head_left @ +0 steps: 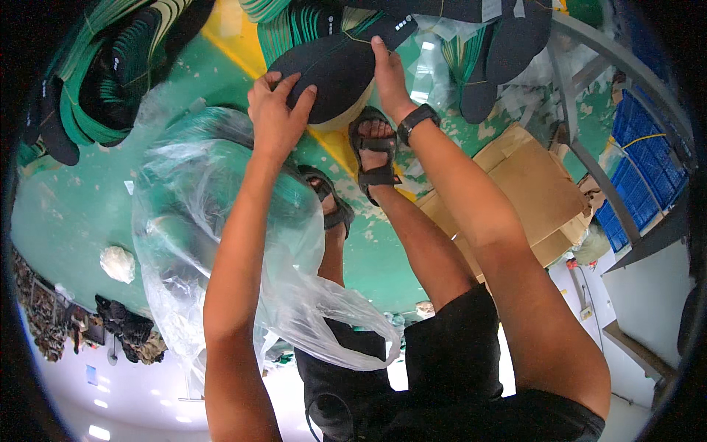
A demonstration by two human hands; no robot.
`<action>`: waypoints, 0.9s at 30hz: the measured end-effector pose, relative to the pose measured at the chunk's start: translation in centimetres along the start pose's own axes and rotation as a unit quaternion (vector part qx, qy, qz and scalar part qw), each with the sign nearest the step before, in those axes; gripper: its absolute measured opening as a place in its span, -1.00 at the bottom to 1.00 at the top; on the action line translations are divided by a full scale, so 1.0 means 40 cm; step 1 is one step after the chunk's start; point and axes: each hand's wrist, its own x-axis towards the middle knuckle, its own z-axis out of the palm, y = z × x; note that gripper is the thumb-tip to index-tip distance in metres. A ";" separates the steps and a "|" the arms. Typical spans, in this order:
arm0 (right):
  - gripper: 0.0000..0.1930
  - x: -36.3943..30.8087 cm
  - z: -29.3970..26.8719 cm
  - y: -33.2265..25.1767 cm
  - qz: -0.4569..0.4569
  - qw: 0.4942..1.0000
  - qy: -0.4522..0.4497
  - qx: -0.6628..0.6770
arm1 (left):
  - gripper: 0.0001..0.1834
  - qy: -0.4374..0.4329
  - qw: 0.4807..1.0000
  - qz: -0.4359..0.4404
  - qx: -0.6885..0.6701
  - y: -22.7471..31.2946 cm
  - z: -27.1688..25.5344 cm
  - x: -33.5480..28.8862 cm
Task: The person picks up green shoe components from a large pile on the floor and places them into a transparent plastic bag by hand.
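Right, both bare arms reach forward: the left forearm [239, 258] runs nearly straight up, the right forearm [475, 191] slants inward, a black watch [418, 124] on its wrist. A clear plastic bag [173, 243] bulges behind the left forearm, its loose end draped across the black shorts [456, 346]. And up front, the left hand [278, 110] grips the near left edge of a black insole [324, 77], fingers spread; the right hand [392, 77] clasps its right side, thumb up. That insole tops a bundle, just above the sandals [375, 147]. Beyond, more insole stacks [88, 96] crowd the upper left; flattened cardboard [526, 191] lies rightward, then a grey metal frame [589, 166] partly blocks blue crates [641, 162].
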 end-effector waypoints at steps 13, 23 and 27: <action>-0.24 -0.011 -0.037 -0.031 -0.006 0.990 -0.117 0.077 | -0.34 0.016 0.999 -0.007 0.030 0.057 0.044 0.049; -0.31 0.008 -0.068 0.030 0.079 0.956 -0.198 0.203 | -0.29 0.060 0.994 -0.068 -0.056 0.023 0.184 -0.039; -0.38 -0.053 -0.083 0.019 0.072 0.932 -0.219 0.279 | -0.28 0.006 0.991 -0.104 -0.081 0.035 0.163 -0.034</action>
